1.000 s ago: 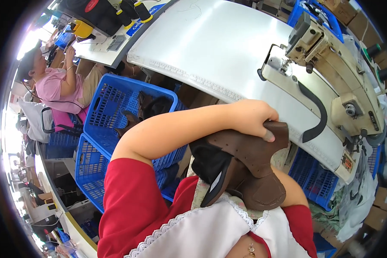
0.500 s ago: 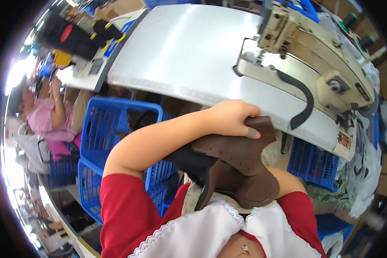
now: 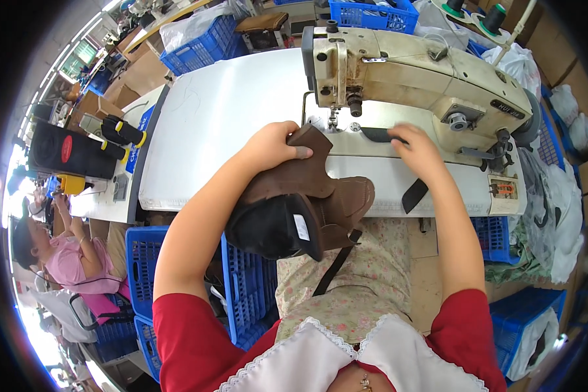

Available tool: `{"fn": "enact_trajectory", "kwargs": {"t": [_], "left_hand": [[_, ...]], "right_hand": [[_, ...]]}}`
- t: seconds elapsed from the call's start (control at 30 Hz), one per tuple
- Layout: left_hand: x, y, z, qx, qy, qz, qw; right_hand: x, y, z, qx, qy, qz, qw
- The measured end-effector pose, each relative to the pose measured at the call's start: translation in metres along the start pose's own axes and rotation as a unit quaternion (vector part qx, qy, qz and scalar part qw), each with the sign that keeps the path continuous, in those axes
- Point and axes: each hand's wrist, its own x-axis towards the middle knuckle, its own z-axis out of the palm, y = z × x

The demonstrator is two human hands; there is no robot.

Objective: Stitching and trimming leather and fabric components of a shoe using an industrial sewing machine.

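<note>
My left hand (image 3: 276, 147) is closed on the top edge of a brown leather shoe upper (image 3: 294, 171), thumb on its face. The piece hangs over the near edge of the white table, and its black lining (image 3: 268, 225) with a small white label faces me. A thin black strap (image 3: 333, 271) dangles from its underside. My right hand (image 3: 417, 149) pinches a black strip (image 3: 377, 134) lying across the sewing machine's bed; the strip's other end (image 3: 414, 196) shows below my wrist. Just left of the strip is the machine's needle area (image 3: 334, 121).
The sewing machine (image 3: 424, 72) fills the back right of the white table (image 3: 209, 117). Blue crates (image 3: 140, 261) stand at the left below the table, another crate (image 3: 372, 16) behind. Thread spools (image 3: 493, 19) stand far right. A person in pink (image 3: 78, 255) sits at the left.
The upper has come away from my chest, forward and left to the table edge, with my left hand on it. My right hand has come out from behind it and taken the black strip.
</note>
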Motion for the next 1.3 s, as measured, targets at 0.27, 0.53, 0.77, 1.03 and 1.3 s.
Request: {"fn": "enact_trajectory", "kwargs": {"t": [0.27,0.53,0.77,1.03,1.3], "left_hand": [[0.036,-0.015,0.013,0.083,-0.04,-0.03,0.995],[0.034,-0.006,0.008,0.111,-0.038,-0.008,0.993],[0.038,0.0,0.013,0.184,-0.033,0.013,0.982],[0.034,-0.02,0.022,0.106,-0.021,-0.038,0.993],[0.031,0.013,0.015,0.391,-0.047,0.109,0.912]], "right_hand": [[0.028,0.026,0.013,-0.095,-0.111,0.151,0.978],[-0.006,-0.044,-0.084,0.367,-0.21,0.17,0.89],[0.018,-0.113,-0.003,0.132,-0.108,-0.005,0.985],[-0.038,-0.104,0.063,-0.066,-0.038,0.063,0.995],[-0.044,-0.103,0.087,-0.174,-0.026,0.04,0.984]]}}
